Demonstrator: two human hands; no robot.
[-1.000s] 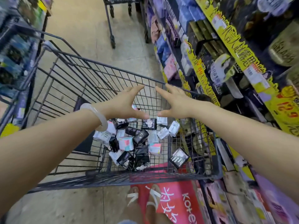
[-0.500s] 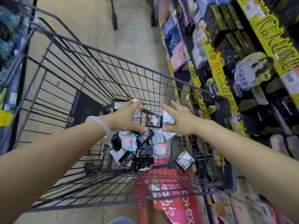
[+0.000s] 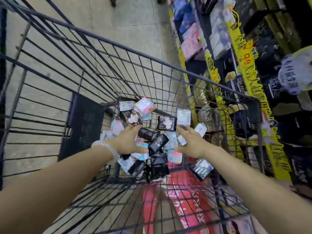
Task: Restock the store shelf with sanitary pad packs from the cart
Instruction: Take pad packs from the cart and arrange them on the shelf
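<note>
A dark wire shopping cart [image 3: 152, 58] holds a heap of several small sanitary pad packs, black ones [image 3: 166, 123] and pale pink, white and blue ones [image 3: 145, 106]. Both my arms reach down into the cart. My left hand [image 3: 130, 141], with a pale bangle on its wrist, hovers over the heap with fingers spread, fingertips at a black pack [image 3: 133, 119]. My right hand [image 3: 192, 142] is spread open just right of it, fingertips near a white pack [image 3: 183, 117]. Neither hand holds anything. The store shelf [image 3: 239, 53] runs along the right.
Yellow price strips [image 3: 211, 68] edge the shelves, which hold dark and pastel packs. A red carton [image 3: 184, 191] shows through the cart's bottom. A black panel [image 3: 81, 127] lines the cart's left wall. Tiled aisle floor [image 3: 128, 22] lies beyond the cart.
Both hands have dropped from above the cart's rim down into the basket, close to the heap of packs. The camera has tilted downward and nearer.
</note>
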